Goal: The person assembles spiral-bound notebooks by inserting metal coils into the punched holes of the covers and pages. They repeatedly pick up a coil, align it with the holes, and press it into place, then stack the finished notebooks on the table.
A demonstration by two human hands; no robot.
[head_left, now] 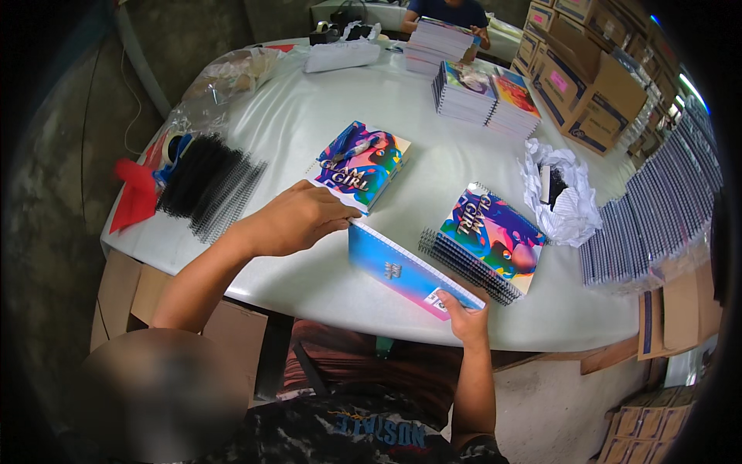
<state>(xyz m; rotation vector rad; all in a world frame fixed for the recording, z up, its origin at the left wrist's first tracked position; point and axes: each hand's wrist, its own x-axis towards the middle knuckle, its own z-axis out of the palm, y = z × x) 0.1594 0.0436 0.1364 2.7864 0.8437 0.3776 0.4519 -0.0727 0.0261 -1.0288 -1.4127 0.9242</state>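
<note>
A notebook with a blue-to-pink cover is held on edge over the near side of the table, its row of punched holes facing up. My right hand grips its right end, thumb on the cover. At its upper left corner my left hand is pinched closed; whatever is between those fingertips is hidden. Just beyond the left hand lies a stack of colourful notebooks with a small blue and silver item on top. Right of the held notebook rests a stack of coil-bound notebooks, black coils facing me.
Black wire coils are heaped at left beside red material. Crumpled white paper holds black pieces. Bound notebooks stand farther back, near a carton. Many coil-edged books line the right edge. Another person sits opposite.
</note>
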